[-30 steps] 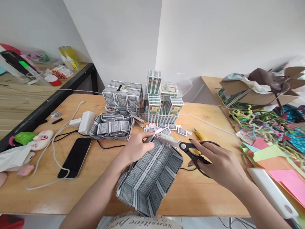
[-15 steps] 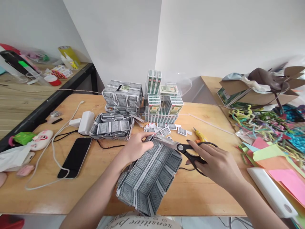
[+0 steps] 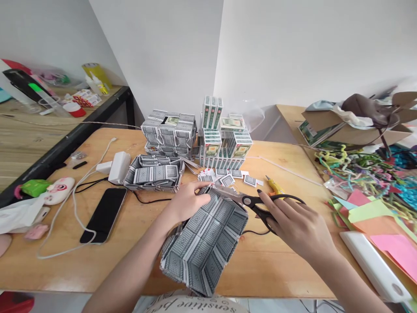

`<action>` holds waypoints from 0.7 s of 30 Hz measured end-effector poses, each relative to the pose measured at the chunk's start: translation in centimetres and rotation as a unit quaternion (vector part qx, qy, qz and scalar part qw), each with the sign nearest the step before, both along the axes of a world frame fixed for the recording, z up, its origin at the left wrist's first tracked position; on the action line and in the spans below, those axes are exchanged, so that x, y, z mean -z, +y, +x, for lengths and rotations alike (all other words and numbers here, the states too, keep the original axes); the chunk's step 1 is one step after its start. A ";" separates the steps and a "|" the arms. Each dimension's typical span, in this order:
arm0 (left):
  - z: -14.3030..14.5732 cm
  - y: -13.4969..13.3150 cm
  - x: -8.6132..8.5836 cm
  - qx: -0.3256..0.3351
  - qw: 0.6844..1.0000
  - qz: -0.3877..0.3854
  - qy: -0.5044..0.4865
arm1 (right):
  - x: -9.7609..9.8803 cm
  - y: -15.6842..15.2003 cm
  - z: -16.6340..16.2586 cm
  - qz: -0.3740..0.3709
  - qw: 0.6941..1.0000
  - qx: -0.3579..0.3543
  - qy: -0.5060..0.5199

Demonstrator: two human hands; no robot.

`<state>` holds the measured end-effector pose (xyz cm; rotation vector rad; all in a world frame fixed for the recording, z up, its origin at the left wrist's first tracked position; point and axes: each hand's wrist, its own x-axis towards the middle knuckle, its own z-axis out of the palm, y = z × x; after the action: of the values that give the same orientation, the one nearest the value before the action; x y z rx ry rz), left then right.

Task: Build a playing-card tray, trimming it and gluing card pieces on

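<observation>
"Pale walls (image 3: 276,48) meet behind the wooden bench (image 3: 283,269). What takes up the most room there?"

"Toward the back, a block of card-covered boxes (image 3: 167,130) stands beside a stack of green-and-white card packs (image 3: 212,150). Nearest the body is an open box made of playing cards (image 3: 202,230), tipped so its patterned inside shows, its lower end close to the printed shirt (image 3: 195,304)."

"And how do the hands sit against that box?"

"The left hand (image 3: 188,201) grips its far left corner: thumb over the inner face of the side wall, index finger reaching along the rim. Most of the box slants away from those fingers, down toward the body."

"Does the right hand (image 3: 299,228) touch it too?"

"No, its fingers stay clear, to the right of the box. They're wrapped around the black handles of the scissors (image 3: 246,200). Only the blades reach across, lying along the far rim with their tips just beside the left index finger. I can't tell how far they're parted."

"Anything smaller?"

"A dark-screened phone (image 3: 104,215) lies off to the left. Past the scissors is a yellow tool (image 3: 274,184), partly hidden, and loose cards (image 3: 250,181) are scattered in front of the packs."
</observation>
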<state>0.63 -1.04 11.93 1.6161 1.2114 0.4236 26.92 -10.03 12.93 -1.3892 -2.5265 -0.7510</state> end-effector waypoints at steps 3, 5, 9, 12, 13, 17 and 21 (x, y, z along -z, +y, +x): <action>-0.1 0.0 -0.1 0.000 1.000 0.005 0.002 | 0.0 0.0 -0.1 0.005 1.000 -0.002 -0.012; -0.2 0.1 -0.1 0.000 1.000 0.005 0.001 | 0.2 0.0 -0.1 -0.006 1.000 -0.002 -0.002; -0.4 0.1 0.1 -0.001 1.000 0.003 -0.004 | 0.9 0.0 -0.1 -0.069 0.996 0.003 0.064; -0.4 0.0 0.1 -0.004 1.000 0.008 -0.008 | 1.3 0.0 -0.1 -0.136 0.982 0.014 0.132; -0.4 0.0 0.1 -0.005 1.000 0.009 -0.010 | 1.3 0.0 -0.2 -0.162 0.974 0.019 0.158; -0.4 0.0 -0.1 -0.005 1.000 0.006 -0.014 | 0.9 0.1 -0.5 -0.285 0.920 0.044 0.267; -0.3 0.0 -0.3 0.000 1.000 0.010 -0.020 | -0.1 0.6 -0.9 -0.419 0.837 0.076 0.343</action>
<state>0.29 -1.05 12.26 1.6178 1.1803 0.4676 26.04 -9.41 12.99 -1.6530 -2.1624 0.8556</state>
